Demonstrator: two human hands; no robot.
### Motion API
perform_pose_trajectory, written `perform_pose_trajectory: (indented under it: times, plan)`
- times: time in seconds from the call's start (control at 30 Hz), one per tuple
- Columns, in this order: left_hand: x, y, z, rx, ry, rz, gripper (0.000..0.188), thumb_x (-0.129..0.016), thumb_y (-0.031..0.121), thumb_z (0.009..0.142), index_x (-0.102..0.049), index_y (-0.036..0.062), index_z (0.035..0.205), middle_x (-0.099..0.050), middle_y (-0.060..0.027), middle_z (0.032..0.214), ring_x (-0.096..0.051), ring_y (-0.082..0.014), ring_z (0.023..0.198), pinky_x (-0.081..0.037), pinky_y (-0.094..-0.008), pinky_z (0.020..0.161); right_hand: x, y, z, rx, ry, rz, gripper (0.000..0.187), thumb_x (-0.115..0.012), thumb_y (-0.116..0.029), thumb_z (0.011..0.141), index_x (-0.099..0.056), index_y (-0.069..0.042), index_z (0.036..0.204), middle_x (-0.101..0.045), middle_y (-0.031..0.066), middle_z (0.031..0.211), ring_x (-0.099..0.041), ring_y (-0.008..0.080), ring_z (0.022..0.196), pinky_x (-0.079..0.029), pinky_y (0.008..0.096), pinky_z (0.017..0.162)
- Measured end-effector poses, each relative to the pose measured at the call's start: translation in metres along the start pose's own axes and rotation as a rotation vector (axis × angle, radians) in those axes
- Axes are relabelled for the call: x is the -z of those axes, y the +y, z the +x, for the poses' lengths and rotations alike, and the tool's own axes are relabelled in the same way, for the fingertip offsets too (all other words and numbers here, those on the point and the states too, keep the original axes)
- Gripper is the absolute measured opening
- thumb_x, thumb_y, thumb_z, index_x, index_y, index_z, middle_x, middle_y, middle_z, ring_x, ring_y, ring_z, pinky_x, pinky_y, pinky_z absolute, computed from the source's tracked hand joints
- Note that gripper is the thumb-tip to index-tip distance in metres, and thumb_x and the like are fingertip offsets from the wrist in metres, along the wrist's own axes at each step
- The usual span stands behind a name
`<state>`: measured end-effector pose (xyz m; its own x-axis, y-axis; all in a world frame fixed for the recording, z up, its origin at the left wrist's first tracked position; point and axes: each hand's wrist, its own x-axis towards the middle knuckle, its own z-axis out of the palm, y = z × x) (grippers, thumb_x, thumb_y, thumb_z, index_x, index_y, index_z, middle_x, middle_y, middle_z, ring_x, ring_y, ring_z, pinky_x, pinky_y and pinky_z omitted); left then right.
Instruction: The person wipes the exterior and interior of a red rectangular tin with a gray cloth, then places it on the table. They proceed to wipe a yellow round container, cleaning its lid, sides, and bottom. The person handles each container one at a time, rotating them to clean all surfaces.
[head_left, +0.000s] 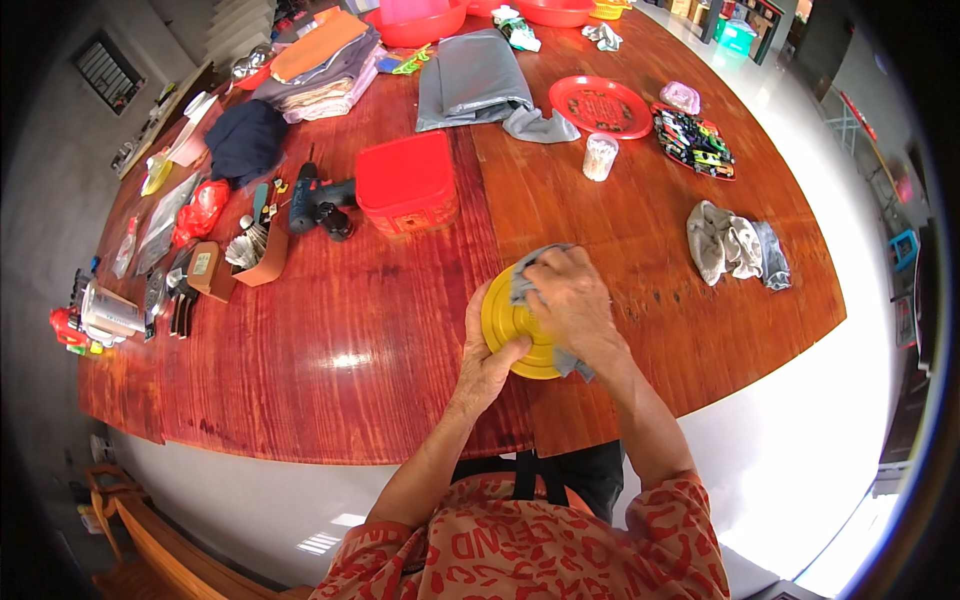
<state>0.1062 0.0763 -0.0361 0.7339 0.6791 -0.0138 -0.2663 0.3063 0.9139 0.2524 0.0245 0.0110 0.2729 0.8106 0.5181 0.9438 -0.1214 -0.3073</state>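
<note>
I see the left hand [483, 365] gripping the yellow disc [497, 325] by its left rim — thumb laid over the face, the other fingers mostly hidden. The right hand [578, 300] has its fingers curled in, bunching a grey cloth [522, 286] against that face. I find the disc above the table's [330, 400] near part — whether touching, I can't tell.

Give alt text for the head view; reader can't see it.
A person's left hand holds a round yellow disc while the right hand presses a grey cloth against it, over a reddish-brown wooden table. Farther back are a red tub and a power drill.
</note>
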Motion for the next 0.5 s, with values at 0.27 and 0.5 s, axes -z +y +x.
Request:
perform_pose_trajectory:
  times: [0.27,0.5]
  plan:
    - [-0.002,-0.008,0.001,-0.072,0.016,-0.027,0.080,-0.066,0.006,0.083,-0.024,0.0171,0.150,-0.044,-0.0053,0.139,-0.046,-0.0185,0.128,-0.040,-0.0377,0.111,0.009,-0.006,-0.002,0.269,-0.284,0.428,0.022,-0.070,-0.005,0.073,-0.072,-0.002,0.095,-0.062,0.0071,0.099,-0.057,0.0280,0.086,-0.051,0.0374,0.077]
    - [-0.004,-0.003,-0.001,-0.049,0.011,0.034,0.082,-0.061,0.000,0.082,-0.018,0.0114,0.151,-0.049,-0.0088,0.129,-0.051,-0.0186,0.117,-0.047,-0.0347,0.100,-0.004,0.002,-0.005,0.120,0.059,0.007,0.020,-0.070,-0.004,0.073,-0.071,-0.002,0.094,-0.063,0.0060,0.099,-0.057,0.0280,0.087,-0.052,0.0381,0.076]
